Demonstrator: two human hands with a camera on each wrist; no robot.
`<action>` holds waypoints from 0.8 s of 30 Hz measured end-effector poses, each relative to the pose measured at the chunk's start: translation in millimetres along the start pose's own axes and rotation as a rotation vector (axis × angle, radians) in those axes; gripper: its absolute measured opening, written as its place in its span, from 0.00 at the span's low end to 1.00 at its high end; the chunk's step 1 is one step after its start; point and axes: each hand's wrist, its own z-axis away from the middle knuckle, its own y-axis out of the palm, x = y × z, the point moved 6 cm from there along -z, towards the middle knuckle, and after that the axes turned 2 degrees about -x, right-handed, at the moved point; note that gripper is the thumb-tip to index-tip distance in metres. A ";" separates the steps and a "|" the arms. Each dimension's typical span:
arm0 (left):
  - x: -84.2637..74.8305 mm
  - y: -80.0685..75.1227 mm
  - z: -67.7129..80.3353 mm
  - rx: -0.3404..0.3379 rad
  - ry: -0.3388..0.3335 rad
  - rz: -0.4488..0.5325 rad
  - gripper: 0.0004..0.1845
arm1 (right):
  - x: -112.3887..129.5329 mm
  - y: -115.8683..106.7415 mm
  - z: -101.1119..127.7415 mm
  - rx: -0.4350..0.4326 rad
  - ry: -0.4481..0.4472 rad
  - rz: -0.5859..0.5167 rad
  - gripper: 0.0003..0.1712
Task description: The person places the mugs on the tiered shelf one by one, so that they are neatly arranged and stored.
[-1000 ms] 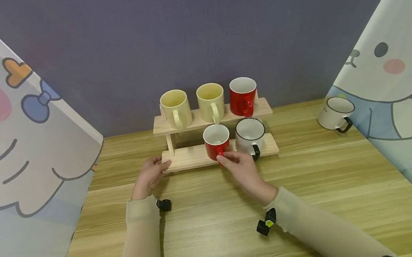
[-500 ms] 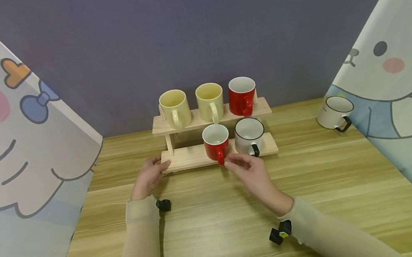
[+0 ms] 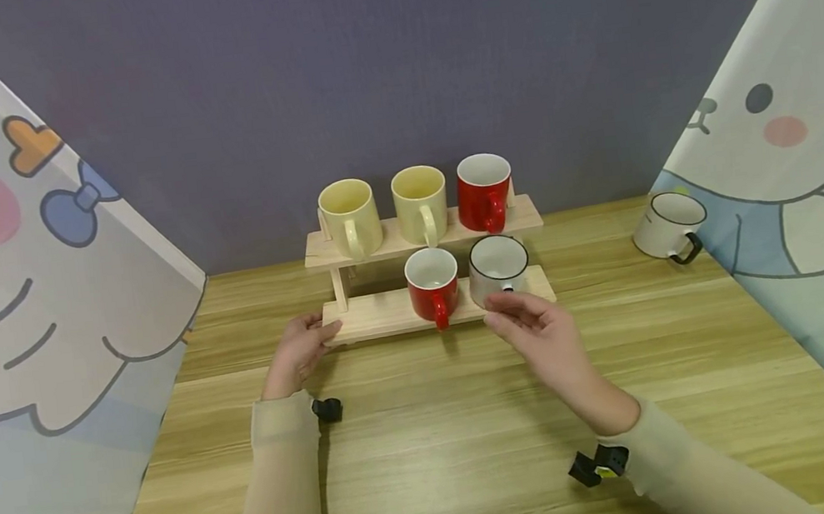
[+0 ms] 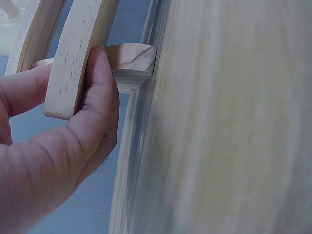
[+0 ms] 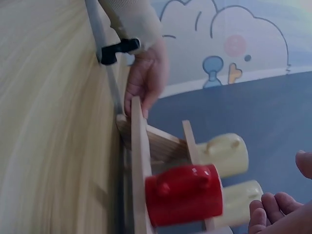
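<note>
My left hand [image 3: 301, 352] pinches the left end of the lower board of a two-tier wooden shelf [image 3: 376, 315], thumb on one face and fingers on the other, as the left wrist view shows. On that board stand a red mug [image 3: 427, 297], handle to the front, and a white mug with a black rim [image 3: 494, 286]. My right hand [image 3: 545, 343] is in front of the white mug and hides most of its handle. In the right wrist view the thumb and fingers [image 5: 275, 209] are apart with nothing between them. The red mug [image 5: 185, 195] is free of the hand.
Two yellow mugs [image 3: 351, 217] and a second red mug [image 3: 481, 199] stand on the upper board. Another white mug with a black handle [image 3: 666, 230] sits on the table at the right, by the printed side panel [image 3: 790, 192]. A dark wall [image 3: 392, 66] rises behind.
My right hand has let go of the red mug's handle and moved right, to the front of the white mug. The left hand keeps its grip on the shelf.
</note>
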 end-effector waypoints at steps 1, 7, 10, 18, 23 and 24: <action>-0.4 0.1 0.2 0.001 -0.002 0.003 0.44 | 1.7 -3.5 -0.6 -0.006 -0.009 0.001 0.16; -2.5 0.3 2.3 0.003 0.010 -0.008 0.44 | 9.4 -27.0 -4.1 -0.048 -0.067 0.002 0.17; -2.4 -0.3 2.9 -0.003 0.016 -0.013 0.44 | 11.7 -41.3 -6.0 -0.078 -0.083 0.011 0.17; -1.5 0.2 2.5 -0.007 0.012 -0.011 0.44 | 13.3 -80.0 -11.8 -0.178 -0.059 0.003 0.19; -1.4 0.2 3.2 -0.008 0.007 -0.007 0.44 | 16.5 -104.6 -16.5 -0.255 -0.088 -0.008 0.18; -1.5 0.2 3.3 -0.009 0.006 -0.005 0.43 | 17.3 -109.3 -17.6 -0.270 -0.093 0.008 0.18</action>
